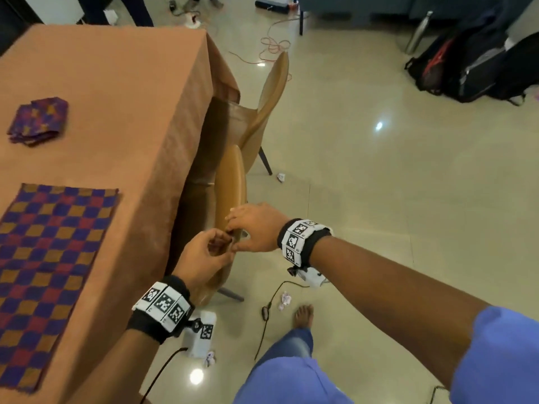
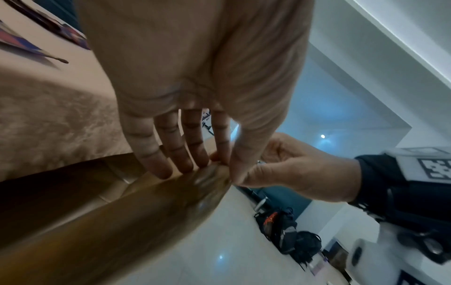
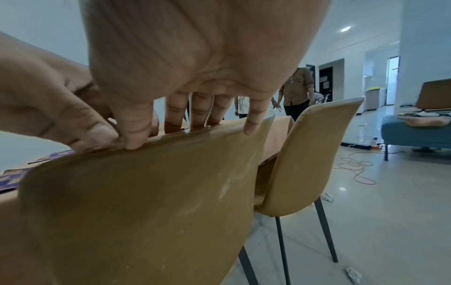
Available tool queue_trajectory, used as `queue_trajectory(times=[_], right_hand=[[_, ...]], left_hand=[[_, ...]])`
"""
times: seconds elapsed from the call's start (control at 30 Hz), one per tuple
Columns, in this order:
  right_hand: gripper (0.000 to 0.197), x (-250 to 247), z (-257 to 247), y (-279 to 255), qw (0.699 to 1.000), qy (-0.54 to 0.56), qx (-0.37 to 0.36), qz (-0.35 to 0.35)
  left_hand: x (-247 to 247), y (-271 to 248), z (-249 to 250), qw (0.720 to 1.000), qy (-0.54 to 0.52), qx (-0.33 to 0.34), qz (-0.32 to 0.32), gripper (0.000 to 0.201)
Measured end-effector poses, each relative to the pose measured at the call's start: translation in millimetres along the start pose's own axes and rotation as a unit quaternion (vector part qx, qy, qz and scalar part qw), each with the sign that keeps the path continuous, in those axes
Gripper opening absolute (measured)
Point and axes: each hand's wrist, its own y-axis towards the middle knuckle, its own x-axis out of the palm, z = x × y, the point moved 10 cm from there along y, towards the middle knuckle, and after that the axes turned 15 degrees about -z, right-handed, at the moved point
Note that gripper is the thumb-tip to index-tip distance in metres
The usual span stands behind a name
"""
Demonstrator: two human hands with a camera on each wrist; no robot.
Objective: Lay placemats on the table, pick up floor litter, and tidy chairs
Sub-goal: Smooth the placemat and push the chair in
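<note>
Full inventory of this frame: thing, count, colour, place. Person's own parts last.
table: 1, tan cloth cover, left
placemat: 1 laid flat, purple, red and orange checks, near table edge
folded placemats: 1 stack, same checks, farther along the table
chairs: 2, tan with dark legs, along the table's right side; near chair, far chair
paper scraps: at least 3, white, on floor;
bags: dark pile, floor, far right
bottle: 1, metal, beside bags
cable: orange, floor, far end
left hand: grips top of near chair's back
right hand: grips the same edge
</note>
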Motion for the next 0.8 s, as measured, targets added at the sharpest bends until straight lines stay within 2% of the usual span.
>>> queue_trajectory(times=[0.13,0.23,0.4,0.57,0.63,0.73,0.8], right_hand=[[0.048,-20,35,20,0.998,0.0,-0.046,-0.031],[0.049,-40,60,39,0.997,-0.021,-0.066,-0.042],[0.042,-82,117,76,0.992,-0.072,-0.093,-0.046],[0.033,-144,205,114,0.987,-0.128,-0.088,-0.029],[0.031,-156,242,134,0.981,-0.154,-0.097,-0.066],[0.048,-160,285,158,0.971,-0.117,-0.136,-0.157],[0.056,-164,302,169,0.961,-0.115,-0.163,-0.189]], left_hand=[[-12,44,15,0.998,0.051,-0.045,-0.014,0.029],[-24,74,40,0.994,0.092,-0.062,-0.001,0.03],[-55,128,67,0.994,0.075,-0.076,0.039,0.036],[-92,193,82,0.985,0.058,-0.127,0.098,0.041],[-108,215,85,0.976,0.076,-0.173,0.11,0.043],[-120,237,82,0.961,0.09,-0.245,0.089,0.042],[-123,242,77,0.951,0.081,-0.287,0.075,0.038]])
